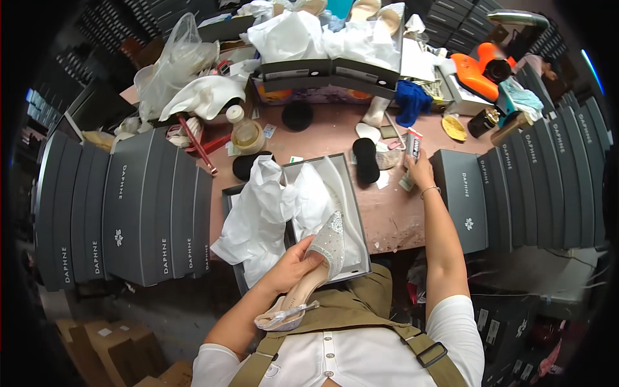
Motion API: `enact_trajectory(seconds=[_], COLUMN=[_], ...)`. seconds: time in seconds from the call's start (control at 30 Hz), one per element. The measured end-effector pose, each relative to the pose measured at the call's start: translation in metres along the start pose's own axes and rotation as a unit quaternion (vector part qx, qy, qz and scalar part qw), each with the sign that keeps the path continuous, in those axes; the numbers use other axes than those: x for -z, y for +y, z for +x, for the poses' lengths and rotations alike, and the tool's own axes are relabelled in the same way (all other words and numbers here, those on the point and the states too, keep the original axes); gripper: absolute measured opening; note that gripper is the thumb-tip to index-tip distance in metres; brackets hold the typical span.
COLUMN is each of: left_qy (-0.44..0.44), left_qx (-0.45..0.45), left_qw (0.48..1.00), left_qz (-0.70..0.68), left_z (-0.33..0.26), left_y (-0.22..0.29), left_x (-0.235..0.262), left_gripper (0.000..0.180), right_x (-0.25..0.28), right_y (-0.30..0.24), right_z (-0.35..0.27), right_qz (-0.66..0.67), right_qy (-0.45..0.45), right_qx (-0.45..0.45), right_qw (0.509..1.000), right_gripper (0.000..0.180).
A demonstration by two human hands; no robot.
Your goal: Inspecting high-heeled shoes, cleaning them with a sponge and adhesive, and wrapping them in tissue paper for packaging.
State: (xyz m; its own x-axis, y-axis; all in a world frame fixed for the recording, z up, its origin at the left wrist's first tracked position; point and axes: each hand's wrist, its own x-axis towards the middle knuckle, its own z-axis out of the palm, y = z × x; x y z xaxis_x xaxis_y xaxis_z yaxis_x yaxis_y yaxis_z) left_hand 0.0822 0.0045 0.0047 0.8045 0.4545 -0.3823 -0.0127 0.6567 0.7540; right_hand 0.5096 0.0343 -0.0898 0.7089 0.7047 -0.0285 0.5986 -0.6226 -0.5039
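Note:
My left hand [290, 266] is closed round a silver pointed shoe [330, 242] covered in sparkling stones, its ankle strap hanging toward my lap. Below the shoe's toe lies an open grey shoebox [353, 216], with crumpled white tissue paper [261, 203] bulging over its left side. Over at the right of the table, my right hand [420, 173] has its fingers round the lower end of a red, white and black tube [413, 143]. A black oval pad [365, 161] lies left of that hand.
Grey shoeboxes stand in rows at the left [142, 206] and right [464, 200]. A bottle of yellowish liquid [246, 134] stands behind the open box. Farther back are tissue-filled open boxes [290, 72], a blue cloth [412, 103], a yellow sponge [454, 128] and an orange tool [476, 76].

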Motion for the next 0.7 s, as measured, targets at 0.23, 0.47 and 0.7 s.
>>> enact_trajectory(seconds=[0.23,0.47,0.7], left_qy=[0.028,-0.010,-0.009], left_qx=[0.073,-0.022,0.005], left_qw=[0.997,0.998,0.986], left_qz=[-0.018,-0.050,-0.168], left_z=[-0.027,-0.041,-0.047], left_y=[0.000,0.001,-0.005], left_x=[-0.014,-0.019,-0.035], left_gripper=[0.046,0.069,0.034], right_x=[-0.005,0.048,0.055], right_y=[0.021,-0.051,-0.134], right_z=[0.019,-0.123,-0.191], right_qz=[0.342,0.756,0.634], right_qy=[-0.125,-0.216,-0.384], right_qx=[-0.183,-0.011,0.098], right_qw=[0.913,0.618,0.664], right_gripper=[0.035,0.040,0.050])
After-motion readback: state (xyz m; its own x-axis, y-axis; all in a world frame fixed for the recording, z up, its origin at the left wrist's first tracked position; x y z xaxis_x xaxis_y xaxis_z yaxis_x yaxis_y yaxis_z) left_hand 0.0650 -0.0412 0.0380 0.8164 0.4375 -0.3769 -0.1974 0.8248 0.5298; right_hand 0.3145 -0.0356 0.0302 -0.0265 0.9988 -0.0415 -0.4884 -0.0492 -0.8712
